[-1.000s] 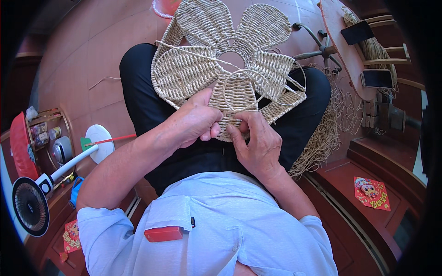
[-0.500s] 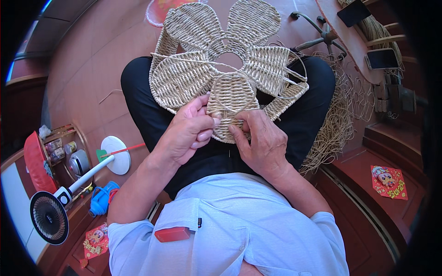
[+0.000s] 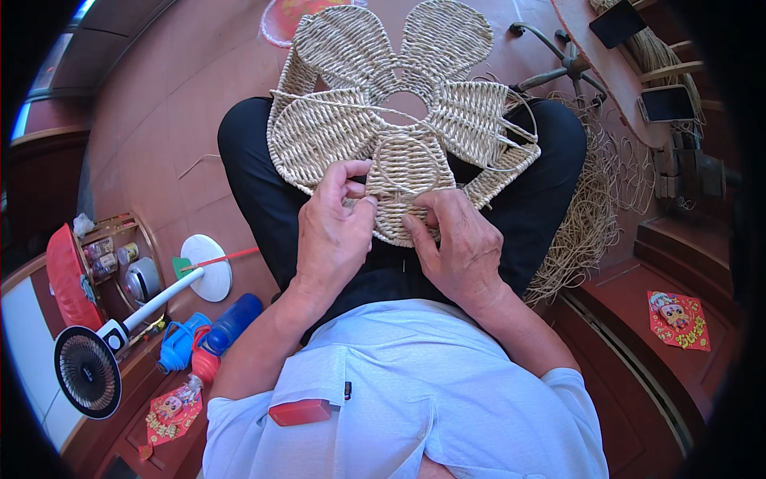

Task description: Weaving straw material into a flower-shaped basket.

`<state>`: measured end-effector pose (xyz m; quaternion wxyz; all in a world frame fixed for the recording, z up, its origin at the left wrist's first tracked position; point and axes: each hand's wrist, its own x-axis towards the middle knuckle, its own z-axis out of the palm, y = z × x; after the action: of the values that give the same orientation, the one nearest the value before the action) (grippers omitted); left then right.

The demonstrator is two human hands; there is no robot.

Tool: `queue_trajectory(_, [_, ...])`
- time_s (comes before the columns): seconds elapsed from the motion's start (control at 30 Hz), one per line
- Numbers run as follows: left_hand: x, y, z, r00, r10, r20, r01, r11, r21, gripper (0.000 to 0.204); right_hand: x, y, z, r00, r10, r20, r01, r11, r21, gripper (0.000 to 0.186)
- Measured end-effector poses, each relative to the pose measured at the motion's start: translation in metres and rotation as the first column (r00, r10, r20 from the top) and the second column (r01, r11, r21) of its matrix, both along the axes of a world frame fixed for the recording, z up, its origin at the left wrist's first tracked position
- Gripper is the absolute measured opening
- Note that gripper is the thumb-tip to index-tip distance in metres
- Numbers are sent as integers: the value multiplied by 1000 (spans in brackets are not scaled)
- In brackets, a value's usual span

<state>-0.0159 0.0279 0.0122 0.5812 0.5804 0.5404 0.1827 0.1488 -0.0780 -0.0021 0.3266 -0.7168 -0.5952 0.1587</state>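
A pale flower-shaped piece of woven fibre (image 3: 315, 128), with rounded petals around a central hole, rests across my dark-trousered knees. A loose cord forms loops over the front and right petals, and a thicker woven band shows at the right. My left hand (image 3: 335, 231) pinches the left edge of the front petal, its thumb and bent fingers on the weave. My right hand (image 3: 463, 243) is closed on the lower right of that same petal, thumb pressed near its middle. The undersides of both grips are hidden.
Tangled cord (image 3: 570, 239) lies right of my leg, beside a chair base (image 3: 570, 64) and a board with two dark devices (image 3: 666, 104). At left stand a fan (image 3: 88, 371), a rack (image 3: 136, 271) and several bottles (image 3: 235, 323). A red-rimmed basin (image 3: 283, 24) sits beyond the piece.
My left hand has turned and shifted from the petal's lower part up along its left edge. My right hand moved slightly right in view, staying on the petal. The camera view shifted slightly.
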Motion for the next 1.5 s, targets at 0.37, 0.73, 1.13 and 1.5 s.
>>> queue_trajectory(0.37, [-6,0,5,991,-56,-124,126,713,690,24,1,1,1,1000,0,25,0,1000,18,22])
queue_trajectory(0.73, [-8,-1,-1,944,-78,-320,272,735,622,36,-5,0,-1,999,-32,36,29,997,69,22])
queue_trajectory(1.13, [-84,53,17,802,61,-595,273,847,456,33,-17,26,1,987,43,153,-75,975,208,15])
queue_trajectory(1.5, [-192,114,-11,867,239,-437,21,859,512,12,-33,35,-8,992,-32,123,5,978,209,16])
